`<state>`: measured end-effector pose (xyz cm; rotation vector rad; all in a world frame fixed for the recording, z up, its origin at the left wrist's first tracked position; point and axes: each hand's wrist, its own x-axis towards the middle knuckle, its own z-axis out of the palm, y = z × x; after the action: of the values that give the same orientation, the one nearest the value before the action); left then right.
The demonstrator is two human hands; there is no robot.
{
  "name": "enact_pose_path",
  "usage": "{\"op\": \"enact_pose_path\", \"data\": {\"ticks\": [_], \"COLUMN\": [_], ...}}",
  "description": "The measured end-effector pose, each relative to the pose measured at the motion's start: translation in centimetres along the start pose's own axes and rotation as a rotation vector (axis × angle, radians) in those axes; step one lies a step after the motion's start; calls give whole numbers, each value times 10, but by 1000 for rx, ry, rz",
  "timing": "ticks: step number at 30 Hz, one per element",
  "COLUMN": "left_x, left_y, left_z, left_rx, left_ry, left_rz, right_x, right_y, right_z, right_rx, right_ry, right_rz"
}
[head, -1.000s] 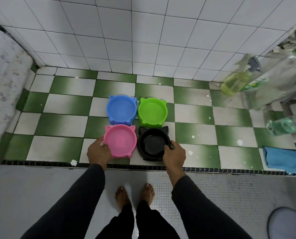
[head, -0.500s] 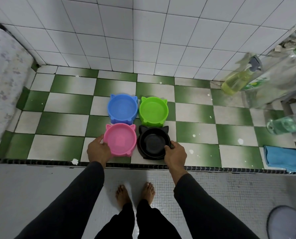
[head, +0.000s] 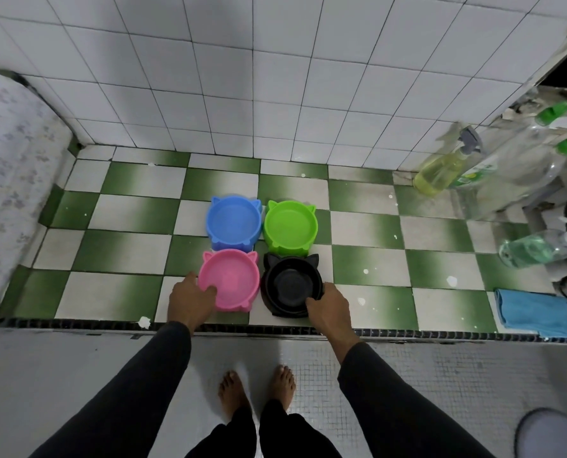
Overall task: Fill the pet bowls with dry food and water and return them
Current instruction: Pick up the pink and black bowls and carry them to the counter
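Bowls: four cat-eared bowls are set in a close square on the green-and-white tiled ledge (head: 368, 269); all appear empty, so filling is judged not yet begun.
Left hand (head: 189, 300): thumb is hooked over the near-left rim of the pink bowl (head: 229, 280); the rim appears gripped.
Right hand (head: 330, 309): thumb is laid on the near-right rim of the black bowl (head: 290, 285), fingers wrapped outside; the rim is gripped.
Rear row: blue bowl (head: 234, 223) and green bowl (head: 290, 226) are untouched, just behind the front pair.
Risk, collision: if the front bowls are dragged rather than lifted, the rear bowls could be knocked.
Risk, grip: one-sided rim holds could let a bowl tip or slip.
Risk, surroundings: the spray bottle (head: 440, 171) at the right could be toppled by a wide swing.
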<state>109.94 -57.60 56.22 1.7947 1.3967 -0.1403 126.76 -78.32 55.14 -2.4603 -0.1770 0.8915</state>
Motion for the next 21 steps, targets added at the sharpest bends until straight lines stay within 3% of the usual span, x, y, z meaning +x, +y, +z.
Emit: {"op": "enact_pose_path", "data": {"ticks": [8,15,21], "left_x": [-13,-36,-69], "left_y": [18,57,91], "left_z": [-28,-60,-85], "left_rx": [170,411,461], "left_ry": [-99,-169,-164], "left_rz": [110,280,359], "right_x": [-6,-16,-34], "right_y": [-17,-57,-99], "right_z": [-26,-56,-85], "right_rx": [-216,-573,-639], "right_ry": [-122,-84,-101], "right_rz": [-53,-315,-504]}}
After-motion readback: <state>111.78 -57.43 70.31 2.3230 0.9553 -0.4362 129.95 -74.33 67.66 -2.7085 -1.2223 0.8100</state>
